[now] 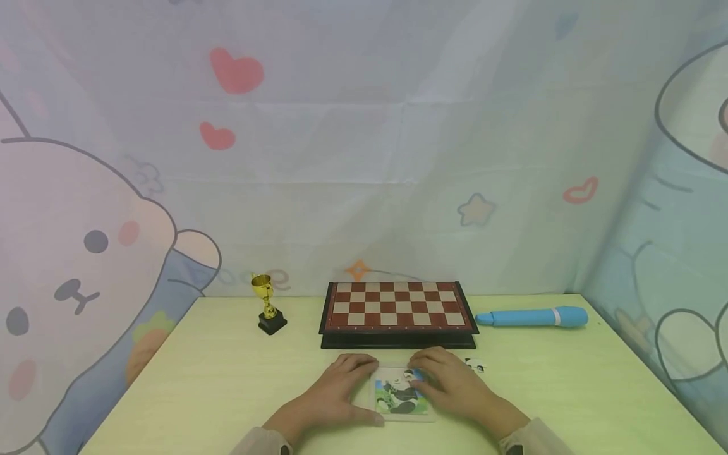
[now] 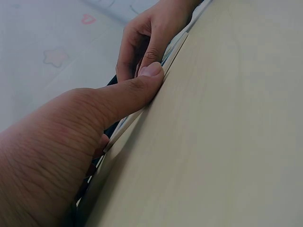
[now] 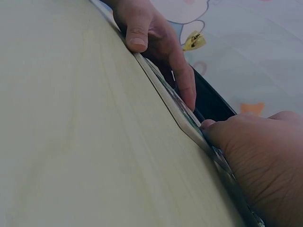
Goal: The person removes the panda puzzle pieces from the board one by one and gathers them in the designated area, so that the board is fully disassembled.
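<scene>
In the head view a panda jigsaw puzzle [image 1: 398,399] in a pale frame [image 1: 405,418] lies on the table before the chessboard. A pale patch shows in the upper part of its picture. My left hand [image 1: 335,393] grips the frame's left side, thumb along the near edge and fingers at the far left corner. Over its right side is my right hand [image 1: 455,387], fingers bent at the far right corner and thumb on the picture. In the right wrist view the right thumb [image 3: 208,124] meets the puzzle's surface; the other right fingers are hidden there. A loose puzzle piece [image 1: 474,364] lies just beyond the right hand.
Directly behind the puzzle stands a red-and-white chessboard box [image 1: 398,306] with dark sides. A small gold trophy [image 1: 266,303] is at the back left, and a blue microphone-shaped toy [image 1: 529,317] lies at the back right. A cartoon-printed curtain [image 1: 370,158] hangs behind the table.
</scene>
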`<control>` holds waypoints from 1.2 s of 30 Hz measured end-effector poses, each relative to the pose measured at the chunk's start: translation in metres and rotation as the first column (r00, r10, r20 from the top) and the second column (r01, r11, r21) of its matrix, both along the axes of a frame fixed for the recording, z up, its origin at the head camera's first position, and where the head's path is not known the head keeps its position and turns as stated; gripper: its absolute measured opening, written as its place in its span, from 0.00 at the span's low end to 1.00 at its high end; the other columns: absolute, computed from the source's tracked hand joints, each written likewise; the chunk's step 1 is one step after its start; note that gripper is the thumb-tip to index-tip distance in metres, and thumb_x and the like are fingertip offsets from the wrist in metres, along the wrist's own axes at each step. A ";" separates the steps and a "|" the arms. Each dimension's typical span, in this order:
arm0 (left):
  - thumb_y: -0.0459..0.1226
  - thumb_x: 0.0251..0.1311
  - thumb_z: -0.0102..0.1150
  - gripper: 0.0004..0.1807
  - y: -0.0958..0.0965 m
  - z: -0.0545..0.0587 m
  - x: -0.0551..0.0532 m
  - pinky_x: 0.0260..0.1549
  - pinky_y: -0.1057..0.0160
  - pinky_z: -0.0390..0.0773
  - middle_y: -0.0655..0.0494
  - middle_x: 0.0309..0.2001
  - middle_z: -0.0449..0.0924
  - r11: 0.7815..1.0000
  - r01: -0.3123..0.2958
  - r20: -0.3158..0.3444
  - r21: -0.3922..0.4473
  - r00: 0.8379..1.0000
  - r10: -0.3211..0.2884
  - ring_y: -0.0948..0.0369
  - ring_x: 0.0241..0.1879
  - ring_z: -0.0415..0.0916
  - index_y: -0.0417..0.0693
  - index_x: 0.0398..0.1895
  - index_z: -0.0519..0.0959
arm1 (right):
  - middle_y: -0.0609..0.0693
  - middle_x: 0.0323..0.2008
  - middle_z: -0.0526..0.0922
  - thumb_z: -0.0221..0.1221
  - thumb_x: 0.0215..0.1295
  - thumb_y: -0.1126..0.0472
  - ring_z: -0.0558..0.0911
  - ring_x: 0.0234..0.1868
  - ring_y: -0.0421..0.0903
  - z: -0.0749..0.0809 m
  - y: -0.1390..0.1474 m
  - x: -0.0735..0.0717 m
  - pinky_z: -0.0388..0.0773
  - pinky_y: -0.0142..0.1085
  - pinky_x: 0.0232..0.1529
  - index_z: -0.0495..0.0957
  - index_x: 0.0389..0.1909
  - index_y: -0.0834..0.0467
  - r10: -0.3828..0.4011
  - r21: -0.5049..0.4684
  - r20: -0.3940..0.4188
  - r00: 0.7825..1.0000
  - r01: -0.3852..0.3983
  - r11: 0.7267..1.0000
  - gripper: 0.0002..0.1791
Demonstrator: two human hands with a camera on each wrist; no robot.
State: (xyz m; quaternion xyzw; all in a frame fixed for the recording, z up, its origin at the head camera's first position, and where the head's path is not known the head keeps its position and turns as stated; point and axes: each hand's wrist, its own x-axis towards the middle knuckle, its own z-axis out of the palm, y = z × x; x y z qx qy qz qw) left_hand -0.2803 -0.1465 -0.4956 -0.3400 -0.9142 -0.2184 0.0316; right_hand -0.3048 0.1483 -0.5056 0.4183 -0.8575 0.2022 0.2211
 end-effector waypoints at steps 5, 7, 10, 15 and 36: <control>0.75 0.49 0.58 0.55 0.000 -0.002 0.000 0.71 0.45 0.59 0.60 0.72 0.63 1.000 -0.002 0.005 -0.010 1.000 0.002 0.58 0.72 0.57 0.52 0.75 0.67 | 0.42 0.52 0.81 0.64 0.69 0.50 0.79 0.55 0.42 -0.001 0.000 0.002 0.79 0.43 0.56 0.83 0.51 0.52 -0.023 0.015 0.018 1.000 0.022 1.000 0.15; 0.75 0.49 0.58 0.55 0.000 -0.002 0.001 0.71 0.45 0.59 0.60 0.72 0.63 1.000 -0.002 0.005 -0.013 1.000 0.002 0.57 0.72 0.57 0.51 0.75 0.67 | 0.42 0.52 0.81 0.64 0.69 0.49 0.78 0.56 0.42 -0.002 0.000 0.003 0.79 0.43 0.57 0.82 0.51 0.53 -0.028 0.016 0.025 0.999 0.027 1.000 0.16; 0.75 0.49 0.58 0.55 0.000 -0.002 0.003 0.71 0.45 0.59 0.60 0.72 0.63 1.000 -0.003 0.007 -0.014 1.000 0.003 0.57 0.72 0.57 0.51 0.75 0.66 | 0.43 0.52 0.81 0.64 0.69 0.49 0.78 0.56 0.43 -0.001 0.001 0.004 0.79 0.43 0.57 0.82 0.51 0.52 -0.029 0.016 0.036 0.999 0.028 0.999 0.16; 0.74 0.50 0.59 0.55 0.001 0.000 0.005 0.71 0.44 0.59 0.59 0.72 0.62 1.000 -0.003 0.024 -0.011 1.000 0.003 0.57 0.72 0.56 0.50 0.75 0.66 | 0.43 0.52 0.81 0.64 0.68 0.50 0.78 0.56 0.43 -0.001 0.001 0.006 0.79 0.44 0.58 0.82 0.51 0.52 -0.024 0.013 0.039 0.999 0.024 1.000 0.15; 0.74 0.49 0.59 0.55 0.000 0.002 -0.001 0.71 0.44 0.58 0.59 0.73 0.62 1.000 -0.007 0.026 -0.009 1.000 0.007 0.56 0.72 0.57 0.52 0.75 0.66 | 0.39 0.51 0.80 0.63 0.68 0.43 0.77 0.57 0.43 0.002 0.000 0.003 0.76 0.46 0.60 0.78 0.52 0.49 -0.109 -0.017 0.148 0.983 0.112 0.994 0.19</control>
